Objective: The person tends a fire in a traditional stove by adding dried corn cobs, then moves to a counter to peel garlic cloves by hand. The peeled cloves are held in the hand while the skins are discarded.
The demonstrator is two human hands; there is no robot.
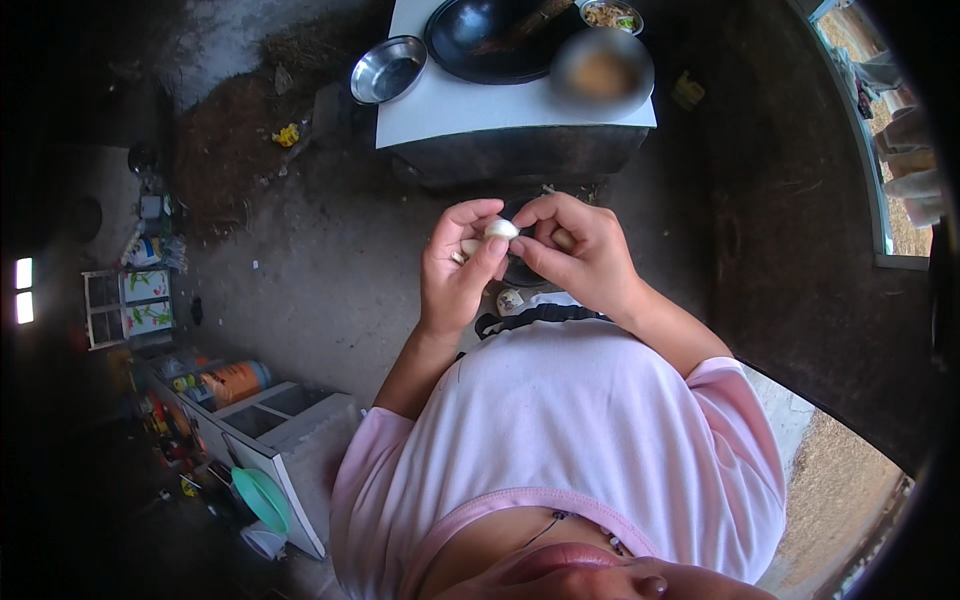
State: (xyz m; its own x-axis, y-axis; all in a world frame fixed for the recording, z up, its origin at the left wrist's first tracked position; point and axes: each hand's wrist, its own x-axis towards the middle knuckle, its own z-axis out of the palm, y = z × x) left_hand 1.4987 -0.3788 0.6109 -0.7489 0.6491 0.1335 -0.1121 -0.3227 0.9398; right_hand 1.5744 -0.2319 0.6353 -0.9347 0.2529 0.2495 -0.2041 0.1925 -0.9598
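In front of my chest, my left hand (459,262) holds a white garlic clove (501,229) between thumb and fingers. More pale cloves (470,247) lie against its palm and fingers. My right hand (585,251) pinches at the right side of the held clove with thumb and forefinger. Another pale brownish piece (562,239), seemingly a clove, is tucked in the curled fingers of my right hand. Below the hands a dark round container (525,274) is partly hidden by them.
Ahead stands a white-topped stove (465,112) with a large wok (487,45), an empty steel bowl (388,70), a blurred bowl of brownish food (604,71) and a small food bowl (613,15). A low cabinet (315,442) with a green basin (261,499) stands at lower left.
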